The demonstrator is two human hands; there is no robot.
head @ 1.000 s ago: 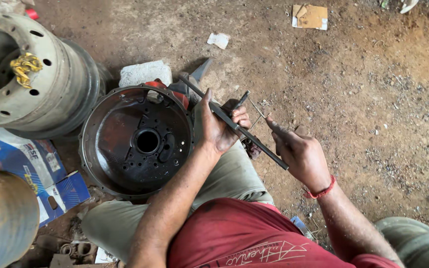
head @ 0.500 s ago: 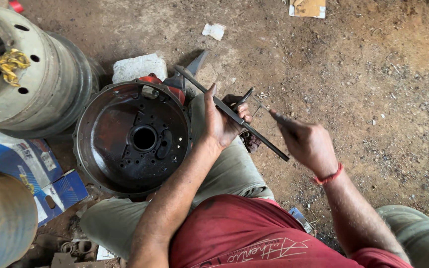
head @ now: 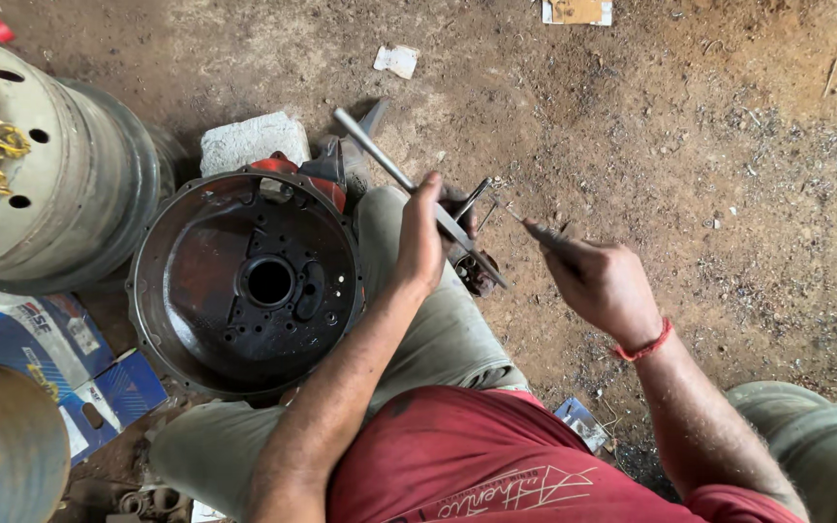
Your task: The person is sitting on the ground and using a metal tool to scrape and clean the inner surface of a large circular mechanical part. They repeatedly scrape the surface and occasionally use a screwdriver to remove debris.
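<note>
A dirt floor (head: pixel 690 136) fills the view, and on it at the far left lies a big grey wheel rim (head: pixel 41 165) with round holes and a yellow knot of rag at its hub. Just right of it a dark round bell-shaped housing (head: pixel 244 281) leans against the person's knee, with a pale concrete block (head: pixel 252 140) and a red-edged part behind its top rim. Below the rim lies a flattened blue carton (head: pixel 60 368) with yellow and white label patches, partly under a rusty rounded drum at the lower left corner. The left hand (head: pixel 423 237) has its fingers clamped around a long grey metal bar (head: pixel 409 184) that slants from upper left down to the right, over a small dark part by the knee. The right hand (head: pixel 598 281), a red band at its wrist, has its fingers pinched together on a thin pointed tool (head: pixel 525 225) aimed at the bar. A torn white paper scrap (head: pixel 397 60) and a tan cardboard piece (head: pixel 576 11) lie farther off.
</note>
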